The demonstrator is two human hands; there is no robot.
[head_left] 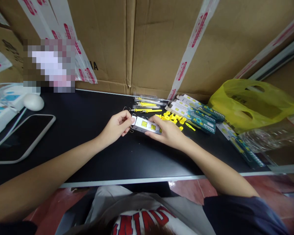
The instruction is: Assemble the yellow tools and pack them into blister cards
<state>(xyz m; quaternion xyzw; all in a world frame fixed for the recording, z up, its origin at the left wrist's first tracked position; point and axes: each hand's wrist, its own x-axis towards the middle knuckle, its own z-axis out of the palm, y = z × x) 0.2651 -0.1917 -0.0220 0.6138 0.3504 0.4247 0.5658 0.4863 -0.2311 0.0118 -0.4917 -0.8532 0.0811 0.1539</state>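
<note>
My right hand (170, 132) is wrapped round a small white cardboard box (144, 125) with yellow printed characters, held level just above the black table. At the box's left end, my left hand (119, 124) pinches the white end flap (134, 120) between thumb and fingers. What is inside the box is hidden. Bent wire hooks (131, 130) lie by my left fingers. Just beyond my right hand is a heap of small yellow plastic parts (170, 117). Behind the box lie clear tubes with yellow rods (147, 104).
Several white and green printed boxes (196, 114) lie back right, beside a yellow plastic bag (253, 101) and a clear plastic bottle (271, 138). A phone (22, 138), a power strip (7, 107) and a white round object (33, 102) are on the left. Cardboard cartons (107, 42) stand behind.
</note>
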